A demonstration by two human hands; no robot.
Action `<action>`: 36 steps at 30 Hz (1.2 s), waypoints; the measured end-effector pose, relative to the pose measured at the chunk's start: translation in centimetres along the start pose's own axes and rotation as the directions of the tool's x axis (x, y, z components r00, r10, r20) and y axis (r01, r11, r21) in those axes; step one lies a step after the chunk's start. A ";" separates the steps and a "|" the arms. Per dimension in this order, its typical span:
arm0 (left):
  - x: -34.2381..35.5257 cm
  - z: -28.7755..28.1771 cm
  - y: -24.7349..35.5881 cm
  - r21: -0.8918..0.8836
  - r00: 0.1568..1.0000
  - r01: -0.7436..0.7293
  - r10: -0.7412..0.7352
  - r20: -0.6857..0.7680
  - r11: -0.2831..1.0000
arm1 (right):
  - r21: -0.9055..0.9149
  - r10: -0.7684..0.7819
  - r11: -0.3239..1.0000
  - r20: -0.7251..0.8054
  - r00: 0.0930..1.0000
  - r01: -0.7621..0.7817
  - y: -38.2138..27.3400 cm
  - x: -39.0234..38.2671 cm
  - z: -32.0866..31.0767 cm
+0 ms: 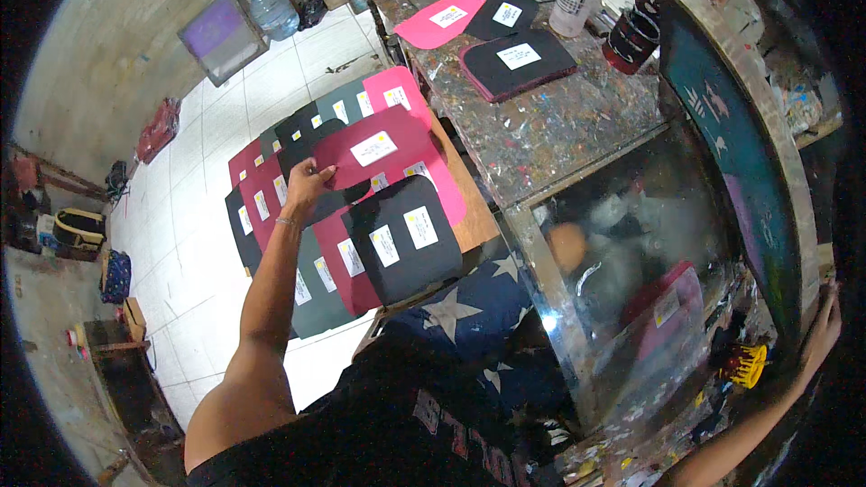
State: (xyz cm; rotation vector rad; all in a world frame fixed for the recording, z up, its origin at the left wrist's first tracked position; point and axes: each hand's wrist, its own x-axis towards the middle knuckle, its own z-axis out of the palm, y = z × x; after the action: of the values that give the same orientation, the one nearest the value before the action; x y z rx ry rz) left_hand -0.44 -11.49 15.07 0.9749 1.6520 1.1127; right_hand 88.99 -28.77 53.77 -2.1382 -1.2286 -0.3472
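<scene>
My left hand pinches the lower left edge of a maroon panel with rounded corners and a white printed label. It holds the panel over rows of overlapping similar panels in black, maroon, grey-green and pink, among them a black panel at the near right. These lie on a brown board. At the far right, my right hand grips the outer edge of a wood-framed printing screen, which stands raised and tilted. Its fingers are partly hidden in shadow. Below the screen, another maroon panel lies on a glass-topped surface.
On the paint-stained table are a stack of black panels, a pink panel, a plastic bottle and a dark paint tub. A yellow-smeared cup stands near my right forearm. White floor tiles stretch leftward.
</scene>
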 end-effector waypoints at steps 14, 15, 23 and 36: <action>3.6 14.1 -6.0 -0.924 0.662 0.060 -0.708 -0.246 0.377 | -0.171 -0.169 0.967 0.116 0.979 0.188 1.1 0.2 -0.5; 3.6 14.4 -5.6 -0.923 0.650 0.038 -0.711 -0.269 0.384 | -0.133 -0.169 0.975 0.092 0.981 0.180 0.7 0.0 0.0; -12.4 22.8 4.4 -0.366 0.938 0.191 -0.059 0.342 0.911 | -0.120 -0.117 0.986 0.017 0.993 0.118 -1.3 -1.0 0.2; -36.2 34.2 11.7 -0.254 -0.285 0.267 0.328 0.900 0.930 | -0.181 -0.029 0.983 -0.026 0.999 0.024 -2.2 5.6 0.8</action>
State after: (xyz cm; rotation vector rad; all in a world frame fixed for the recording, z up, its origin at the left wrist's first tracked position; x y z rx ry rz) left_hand 44.07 -33.14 28.06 1.0935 -0.1523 0.1596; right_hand 89.97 -23.70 56.89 -2.2629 -1.2513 -0.5168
